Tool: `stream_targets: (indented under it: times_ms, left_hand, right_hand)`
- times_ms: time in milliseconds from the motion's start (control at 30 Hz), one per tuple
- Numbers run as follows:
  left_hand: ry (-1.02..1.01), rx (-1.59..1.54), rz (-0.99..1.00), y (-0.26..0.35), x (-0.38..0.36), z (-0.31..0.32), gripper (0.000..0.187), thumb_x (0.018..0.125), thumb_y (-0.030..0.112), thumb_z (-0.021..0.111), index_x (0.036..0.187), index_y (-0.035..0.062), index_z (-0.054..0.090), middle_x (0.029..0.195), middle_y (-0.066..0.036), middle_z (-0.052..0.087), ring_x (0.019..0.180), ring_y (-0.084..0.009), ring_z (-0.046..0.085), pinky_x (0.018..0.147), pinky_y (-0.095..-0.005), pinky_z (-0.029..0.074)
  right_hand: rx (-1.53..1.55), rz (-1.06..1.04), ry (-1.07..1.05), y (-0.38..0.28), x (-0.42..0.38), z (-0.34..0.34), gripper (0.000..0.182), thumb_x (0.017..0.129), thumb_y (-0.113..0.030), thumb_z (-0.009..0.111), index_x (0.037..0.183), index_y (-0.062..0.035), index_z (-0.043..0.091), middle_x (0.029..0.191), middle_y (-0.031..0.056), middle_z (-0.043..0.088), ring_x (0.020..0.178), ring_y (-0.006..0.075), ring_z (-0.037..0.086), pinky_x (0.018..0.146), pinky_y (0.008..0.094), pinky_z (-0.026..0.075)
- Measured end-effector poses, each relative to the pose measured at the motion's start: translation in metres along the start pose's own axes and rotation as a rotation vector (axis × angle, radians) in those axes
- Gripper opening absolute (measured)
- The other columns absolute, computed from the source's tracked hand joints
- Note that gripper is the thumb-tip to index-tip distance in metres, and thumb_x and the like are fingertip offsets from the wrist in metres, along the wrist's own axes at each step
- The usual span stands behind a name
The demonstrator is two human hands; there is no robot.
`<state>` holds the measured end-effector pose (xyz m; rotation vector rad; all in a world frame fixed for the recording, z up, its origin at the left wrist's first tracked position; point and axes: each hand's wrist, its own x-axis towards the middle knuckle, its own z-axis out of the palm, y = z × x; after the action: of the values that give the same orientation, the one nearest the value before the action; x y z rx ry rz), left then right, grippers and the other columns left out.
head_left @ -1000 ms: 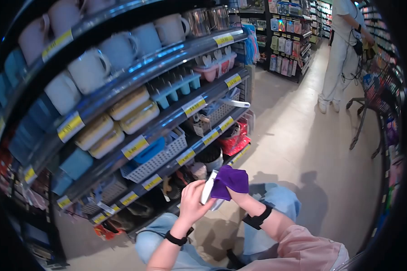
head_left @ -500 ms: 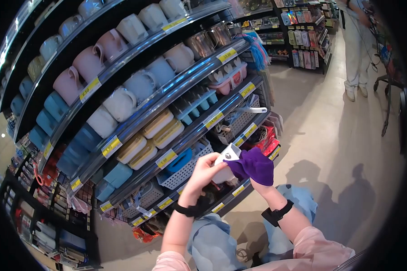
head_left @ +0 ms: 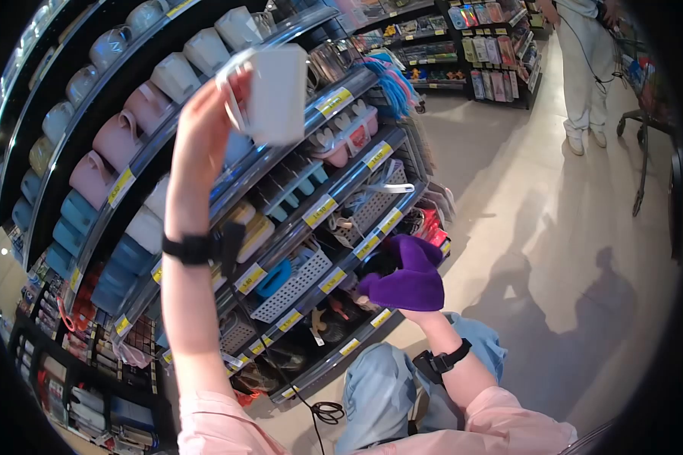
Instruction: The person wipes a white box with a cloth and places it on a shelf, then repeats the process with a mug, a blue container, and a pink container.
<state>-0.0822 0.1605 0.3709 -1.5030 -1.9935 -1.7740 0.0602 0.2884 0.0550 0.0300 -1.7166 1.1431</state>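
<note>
Raised at the upper middle, my left hand (head_left: 205, 125) grips a white mug (head_left: 278, 95) by its handle, in front of the upper shelves. The mug's outline is slightly blurred. Lower down, near the shelf's right end, a purple cloth (head_left: 410, 277) lies over my right hand (head_left: 411, 309) and hides most of its fingers. White mugs (head_left: 205, 51) stand on the shelf behind my left hand, and pink mugs (head_left: 116, 133) are to their left.
Blue mugs (head_left: 74, 212), an ice mould (head_left: 300, 186) and a white basket (head_left: 292, 287) fill lower shelves. A black cable (head_left: 326, 413) hangs before my legs. Another person (head_left: 584, 68) stands at the upper right beside a cart (head_left: 645, 98).
My left hand has moved up and left with the white mug, away from the purple cloth. My right hand and the cloth have shifted slightly left.
</note>
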Motion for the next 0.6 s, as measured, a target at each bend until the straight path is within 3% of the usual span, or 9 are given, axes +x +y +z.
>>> stream_targets:
  times_ms: [167,233,367,533,600]
  left_hand:
    - [-0.040,0.051,0.063,0.009,0.096,0.001,0.031,0.087,0.021,0.052,0.111,0.0017,0.055,0.109,-0.003,0.058,0.104,-0.0099,0.051,0.088,-0.0238,0.037]
    - [0.072,0.092,0.054,0.006,0.132,0.004,0.027,0.088,0.020,0.051,0.110,0.0049,0.056,0.108,-0.004,0.058,0.103,-0.0105,0.050,0.091,-0.0258,0.034]
    - [0.151,0.121,0.079,-0.014,0.196,-0.004,0.025,0.084,0.015,0.058,0.107,0.0062,0.058,0.100,-0.002,0.060,0.098,-0.0094,0.050,0.087,-0.0254,0.035]
    - [0.254,0.124,0.103,-0.046,0.244,-0.019,0.023,0.083,0.017,0.059,0.104,0.0092,0.060,0.098,0.002,0.059,0.091,-0.0079,0.049,0.083,-0.0254,0.033]
    - [0.283,0.110,0.064,-0.055,0.254,-0.026,0.021,0.083,0.019,0.059,0.103,0.0117,0.061,0.095,0.004,0.059,0.088,-0.0059,0.048,0.079,-0.0237,0.030]
  right_hand:
    - [-0.096,0.138,-0.174,0.033,-0.009,0.007,0.064,0.062,-0.020,0.071,0.117,0.0014,0.045,0.114,0.0193,0.049,0.110,0.0348,0.044,0.093,0.0386,0.035]
    - [-0.104,0.003,-0.303,0.043,-0.009,0.004,0.076,0.062,-0.032,0.070,0.124,-0.0014,0.038,0.119,0.0196,0.045,0.114,0.0350,0.039,0.098,0.0391,0.028]
    - [-0.105,0.185,-0.369,0.036,0.008,-0.007,0.078,0.060,-0.039,0.070,0.122,-0.0027,0.041,0.116,0.0191,0.046,0.112,0.0353,0.040,0.097,0.0395,0.028]
    - [-0.062,0.107,-0.382,0.049,0.008,-0.002,0.080,0.059,-0.036,0.072,0.123,-0.0019,0.039,0.117,0.0203,0.045,0.114,0.0362,0.039,0.097,0.0405,0.027]
    - [-0.083,-0.040,-0.394,0.064,-0.005,0.008,0.083,0.056,-0.034,0.074,0.123,-0.0001,0.038,0.118,0.0202,0.044,0.113,0.0368,0.039,0.096,0.0408,0.029]
